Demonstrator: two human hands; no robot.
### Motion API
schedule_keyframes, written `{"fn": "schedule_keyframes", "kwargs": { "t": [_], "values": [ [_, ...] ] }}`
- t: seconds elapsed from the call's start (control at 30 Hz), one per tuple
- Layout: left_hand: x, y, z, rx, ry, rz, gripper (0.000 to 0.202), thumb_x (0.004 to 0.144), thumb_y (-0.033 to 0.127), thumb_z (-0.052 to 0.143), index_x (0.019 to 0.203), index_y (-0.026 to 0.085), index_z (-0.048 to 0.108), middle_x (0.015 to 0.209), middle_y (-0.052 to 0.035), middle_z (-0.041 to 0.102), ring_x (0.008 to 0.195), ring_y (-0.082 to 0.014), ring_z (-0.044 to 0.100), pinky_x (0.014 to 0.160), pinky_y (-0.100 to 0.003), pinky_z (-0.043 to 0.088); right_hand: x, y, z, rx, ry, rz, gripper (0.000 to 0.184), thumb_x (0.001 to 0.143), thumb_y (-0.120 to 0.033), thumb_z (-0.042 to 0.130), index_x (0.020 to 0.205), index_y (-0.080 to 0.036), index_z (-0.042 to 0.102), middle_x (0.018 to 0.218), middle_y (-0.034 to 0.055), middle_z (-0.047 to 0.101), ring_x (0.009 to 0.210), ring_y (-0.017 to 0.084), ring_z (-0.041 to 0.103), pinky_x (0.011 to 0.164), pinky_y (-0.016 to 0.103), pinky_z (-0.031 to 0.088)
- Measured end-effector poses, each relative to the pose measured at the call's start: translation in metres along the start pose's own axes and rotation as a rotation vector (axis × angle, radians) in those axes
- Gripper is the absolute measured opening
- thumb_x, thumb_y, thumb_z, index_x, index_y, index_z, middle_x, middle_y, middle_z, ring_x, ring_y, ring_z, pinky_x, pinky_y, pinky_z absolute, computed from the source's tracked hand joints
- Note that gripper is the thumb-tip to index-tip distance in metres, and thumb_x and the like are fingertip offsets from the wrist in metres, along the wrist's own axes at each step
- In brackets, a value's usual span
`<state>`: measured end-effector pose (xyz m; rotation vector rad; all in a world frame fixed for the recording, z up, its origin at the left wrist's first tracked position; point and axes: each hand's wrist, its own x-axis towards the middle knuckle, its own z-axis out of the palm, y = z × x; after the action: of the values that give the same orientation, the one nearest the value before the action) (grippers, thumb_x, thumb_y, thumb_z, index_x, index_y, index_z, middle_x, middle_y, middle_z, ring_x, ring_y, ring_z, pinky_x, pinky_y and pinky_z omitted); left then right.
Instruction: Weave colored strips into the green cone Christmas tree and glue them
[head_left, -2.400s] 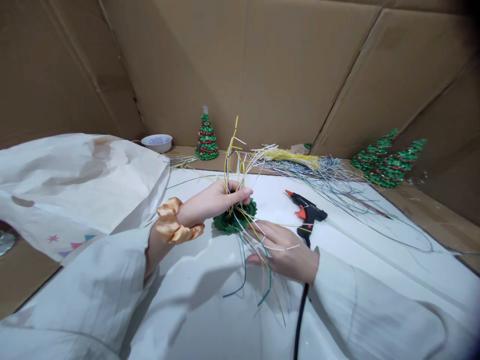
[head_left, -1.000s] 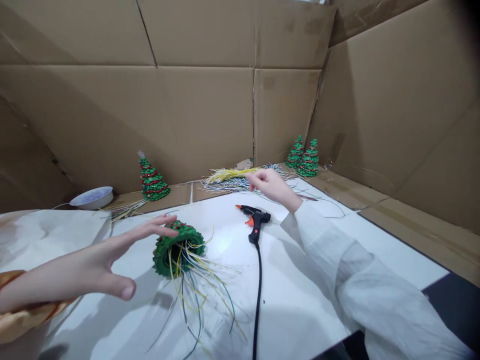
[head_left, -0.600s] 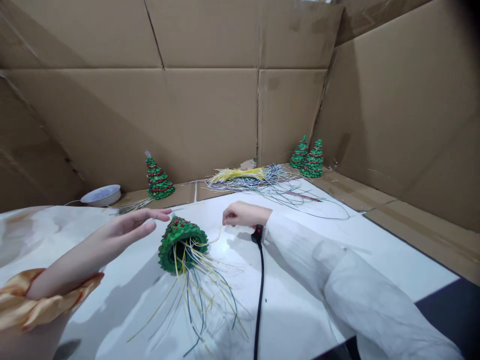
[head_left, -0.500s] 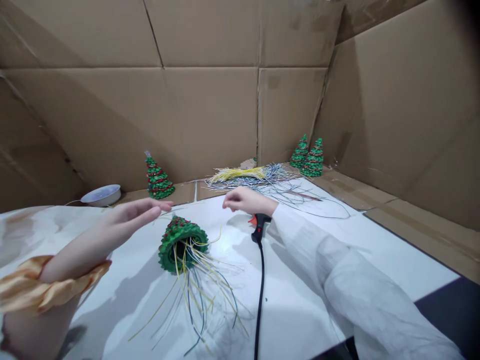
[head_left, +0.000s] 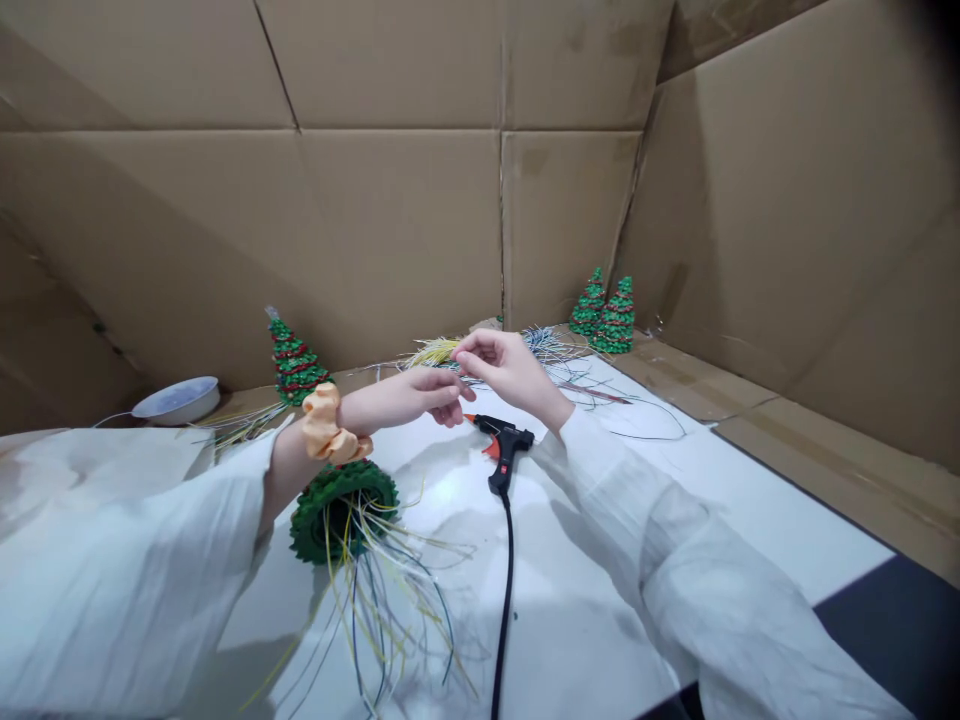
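My left hand (head_left: 427, 392) and my right hand (head_left: 504, 366) meet fingertip to fingertip above the nose of a black and orange glue gun (head_left: 501, 443). The right hand's thumb and fingers are pinched together; what they hold is too thin to make out. The left hand's fingers are pressed together against that pinch. Under my left forearm a green beaded tree (head_left: 339, 505) lies on its side on the white table (head_left: 615, 520), with yellow, blue and white strands spilling from its open base. An orange scrunchie (head_left: 328, 426) is on my left wrist.
A heap of yellow, blue and white strands (head_left: 439, 351) lies behind the hands. One finished tree (head_left: 293, 362) stands at the back left and a pair of trees (head_left: 607, 316) at the back right. A white bowl (head_left: 176, 399) sits far left. Cardboard walls (head_left: 405, 210) enclose the table.
My left hand has left the lying tree and swung right to meet my right hand. The right hand came back from the strand heap, pinched shut, and rose above the glue gun.
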<state>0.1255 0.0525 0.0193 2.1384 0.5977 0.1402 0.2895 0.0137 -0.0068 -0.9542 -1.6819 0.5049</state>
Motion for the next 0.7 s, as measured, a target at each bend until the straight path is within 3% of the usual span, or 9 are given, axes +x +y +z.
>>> {"fn": "schedule_keyframes", "kwargs": {
  "t": [0.07,0.17,0.3,0.4,0.53,0.57,0.7],
  "values": [
    [0.003,0.005,-0.008,0.068,0.062,-0.017,0.032,0.084,0.043,0.042,0.086,0.015,0.058,0.060,-0.0003,0.055,0.058,-0.0111,0.052,0.059,-0.025,0.043,-0.004,-0.002,-0.006,-0.078,0.043,-0.002,0.015,0.081,-0.026,0.052,0.085,-0.013,0.057,0.082,0.0044,0.062,0.071,0.011,0.057,0.065,0.024,0.045],
    [0.007,0.009,-0.025,0.163,0.146,-0.026,0.031,0.083,0.043,0.042,0.081,0.016,0.058,0.053,0.0026,0.047,0.049,-0.0090,0.042,0.050,-0.022,0.035,-0.022,0.002,-0.013,-0.330,0.018,0.061,0.013,0.082,-0.023,0.051,0.088,-0.013,0.058,0.085,0.0044,0.063,0.070,0.011,0.054,0.065,0.024,0.041],
    [0.016,0.013,-0.043,0.239,0.209,-0.022,0.024,0.083,0.035,0.042,0.076,0.017,0.057,0.051,0.0030,0.041,0.047,-0.0085,0.037,0.047,-0.021,0.030,-0.057,0.016,-0.019,-0.606,-0.406,0.299,0.009,0.078,-0.024,0.057,0.076,-0.017,0.061,0.075,0.0014,0.063,0.065,0.011,0.053,0.058,0.022,0.034],
    [0.021,0.018,-0.054,0.241,0.244,-0.069,0.022,0.086,0.030,0.037,0.079,0.016,0.053,0.050,0.0044,0.036,0.043,-0.0078,0.031,0.044,-0.021,0.025,-0.073,0.025,-0.020,-0.627,-0.524,0.386,0.007,0.069,-0.023,0.064,0.071,-0.018,0.060,0.067,0.0003,0.062,0.060,0.012,0.052,0.052,0.021,0.029],
    [0.020,0.038,-0.071,0.509,0.331,-0.019,0.024,0.087,0.026,0.034,0.083,0.014,0.055,0.055,0.0039,0.039,0.050,-0.0066,0.037,0.051,-0.019,0.030,-0.077,0.031,-0.020,-0.633,-0.535,0.428,0.013,0.071,-0.024,0.063,0.082,-0.019,0.059,0.071,0.0001,0.062,0.061,0.012,0.052,0.052,0.020,0.028],
    [0.019,0.046,-0.077,0.663,0.369,-0.028,0.024,0.085,0.024,0.035,0.083,0.014,0.057,0.057,0.0041,0.042,0.051,-0.0060,0.038,0.054,-0.018,0.031,-0.076,0.033,-0.019,-0.630,-0.530,0.428,0.014,0.072,-0.025,0.061,0.085,-0.019,0.059,0.073,0.0002,0.062,0.062,0.012,0.053,0.052,0.020,0.029],
    [0.022,0.078,-0.108,0.938,0.572,-0.018,0.027,0.079,0.016,0.037,0.087,0.010,0.061,0.062,0.0051,0.044,0.063,-0.0066,0.047,0.070,-0.021,0.034,-0.072,0.040,-0.013,-0.631,-0.531,0.390,0.014,0.073,-0.022,0.060,0.087,-0.019,0.060,0.080,0.0015,0.063,0.069,0.012,0.054,0.055,0.020,0.030]
  ]
}}
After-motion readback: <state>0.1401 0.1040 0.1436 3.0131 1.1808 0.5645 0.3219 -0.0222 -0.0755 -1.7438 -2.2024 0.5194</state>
